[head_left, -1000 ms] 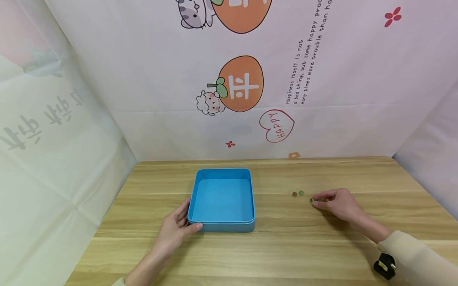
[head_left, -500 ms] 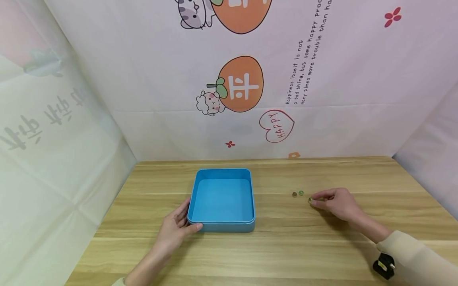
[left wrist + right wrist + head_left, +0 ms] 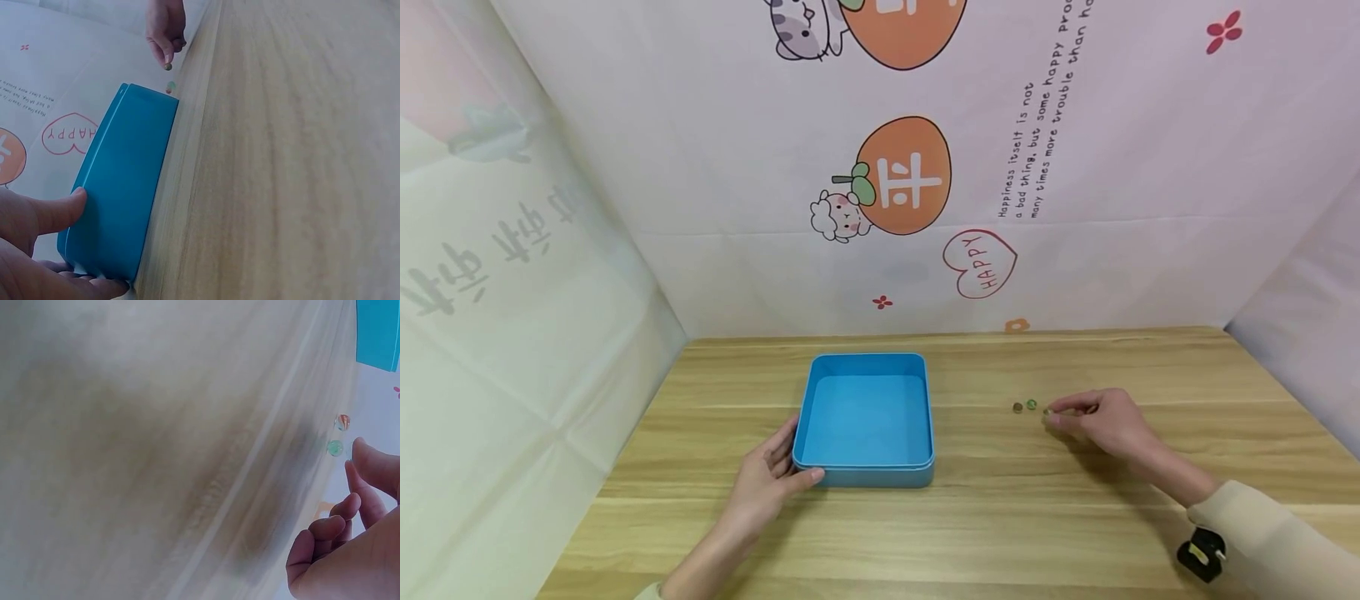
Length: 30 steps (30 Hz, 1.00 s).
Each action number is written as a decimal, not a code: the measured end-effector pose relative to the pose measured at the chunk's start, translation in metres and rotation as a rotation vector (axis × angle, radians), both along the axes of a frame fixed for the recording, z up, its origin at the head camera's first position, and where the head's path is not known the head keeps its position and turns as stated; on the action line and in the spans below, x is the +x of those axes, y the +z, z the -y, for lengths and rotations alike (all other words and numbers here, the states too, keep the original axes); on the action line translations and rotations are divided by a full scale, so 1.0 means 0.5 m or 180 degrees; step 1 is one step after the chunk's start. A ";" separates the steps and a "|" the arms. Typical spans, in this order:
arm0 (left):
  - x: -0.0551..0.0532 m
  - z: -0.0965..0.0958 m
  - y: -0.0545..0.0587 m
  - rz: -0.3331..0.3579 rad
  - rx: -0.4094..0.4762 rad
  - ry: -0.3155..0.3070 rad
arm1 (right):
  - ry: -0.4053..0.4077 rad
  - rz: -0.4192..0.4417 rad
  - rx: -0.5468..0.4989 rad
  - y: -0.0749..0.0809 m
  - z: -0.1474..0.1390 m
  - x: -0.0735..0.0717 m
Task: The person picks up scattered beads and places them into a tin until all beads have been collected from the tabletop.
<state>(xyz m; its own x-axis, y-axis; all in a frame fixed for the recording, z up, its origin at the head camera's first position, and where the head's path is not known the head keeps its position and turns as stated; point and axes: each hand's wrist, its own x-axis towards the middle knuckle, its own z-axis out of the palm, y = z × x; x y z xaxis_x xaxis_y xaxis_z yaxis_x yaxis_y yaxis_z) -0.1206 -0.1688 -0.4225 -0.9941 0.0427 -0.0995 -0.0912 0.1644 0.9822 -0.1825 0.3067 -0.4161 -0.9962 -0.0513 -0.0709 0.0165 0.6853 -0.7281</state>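
A square blue box (image 3: 865, 477), open at the top, stands on the wooden table. My left hand (image 3: 760, 487) grips its near left corner, thumb on the front wall and fingers along the left side. Right of the box, my right hand (image 3: 1108, 422) pinches a small glass marble (image 3: 167, 66) between thumb and forefinger, close over the table. Two more marbles lie just left of those fingertips: a green one (image 3: 335, 448) and one with an orange-brown swirl (image 3: 343, 422). In the right wrist view the thumb and forefinger mostly hide the pinched marble.
A white printed cloth (image 3: 737, 283) hangs behind the table, with more cloth at both sides. The wooden tabletop (image 3: 970, 533) extends in front of the box and between the hands. A black device (image 3: 1201, 554) sits at the right sleeve.
My right hand has shifted slightly left and away from me with its marble, nearer to the two on the table. The left hand and the box have stayed in place.
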 end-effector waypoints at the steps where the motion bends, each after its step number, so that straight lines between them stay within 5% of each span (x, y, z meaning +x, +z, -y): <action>1: 0.000 0.000 0.000 0.0005 -0.0005 0.0002 | 0.0002 -0.0006 -0.0006 0.002 0.000 0.000; 30: 0.002 0.000 0.000 0.0008 0.0000 0.0026 | 0.0053 -0.0186 -0.0132 0.053 0.046 -0.013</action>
